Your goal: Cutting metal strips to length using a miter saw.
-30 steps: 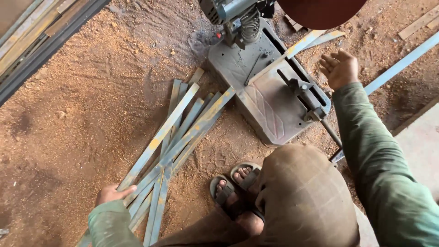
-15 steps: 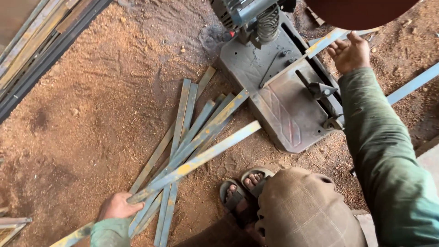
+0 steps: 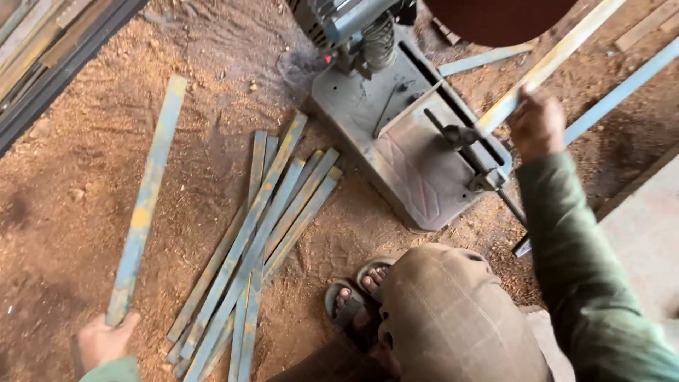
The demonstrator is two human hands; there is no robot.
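Left hand (image 3: 105, 341) gripping 1 metal strip (image 3: 146, 201), right hand (image 3: 535, 124) clasping 1 long bar (image 3: 548, 65), 1 chop saw (image 3: 414, 134)

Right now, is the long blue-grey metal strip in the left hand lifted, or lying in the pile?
Lifted: the left hand grips the near end of the blue-grey metal strip, apart from the pile of strips.

Metal workshop: chop saw (image 3: 396, 120), steel strips (image 3: 262, 240)

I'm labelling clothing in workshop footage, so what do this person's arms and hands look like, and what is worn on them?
Both hands are bare, with no gloves. The right hand comes out of a long, loose, olive-green sleeve with creased fabric reaching the wrist. The left hand shows a matching green cuff at the picture's bottom edge. No rings or watch can be made out.
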